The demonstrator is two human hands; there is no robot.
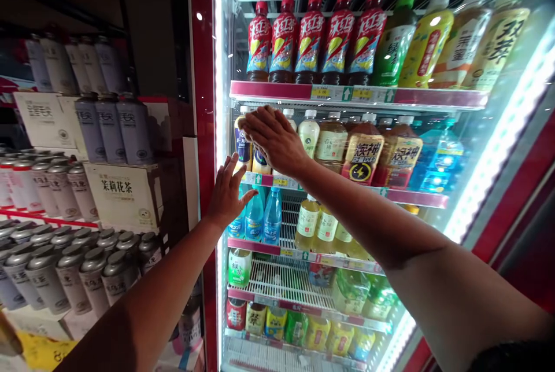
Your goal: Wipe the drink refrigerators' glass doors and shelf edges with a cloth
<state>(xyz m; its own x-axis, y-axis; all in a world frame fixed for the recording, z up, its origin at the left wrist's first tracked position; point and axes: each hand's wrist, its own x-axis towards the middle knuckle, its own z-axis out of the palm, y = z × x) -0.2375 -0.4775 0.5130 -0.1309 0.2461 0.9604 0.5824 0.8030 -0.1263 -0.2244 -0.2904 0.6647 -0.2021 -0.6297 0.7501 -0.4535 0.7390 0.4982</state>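
Observation:
I face an open drinks fridge (203,129) with lit shelves. My right hand (273,137) reaches to the left end of the second shelf (416,197), its fingers stretched flat over the tops of the bottles (243,149) there. Whether it grips one is hidden. My left hand (226,191) is raised lower down beside the fridge's red left frame, fingers spread and empty, just in front of the blue water bottles (262,216) on the third shelf.
Red-capped bottles (312,36) and tea bottles fill the top shelf. Lower wire shelves (281,279) hold green and yellow drinks. Left of the fridge stand racks of silver tins (78,279) and white cartons (124,192).

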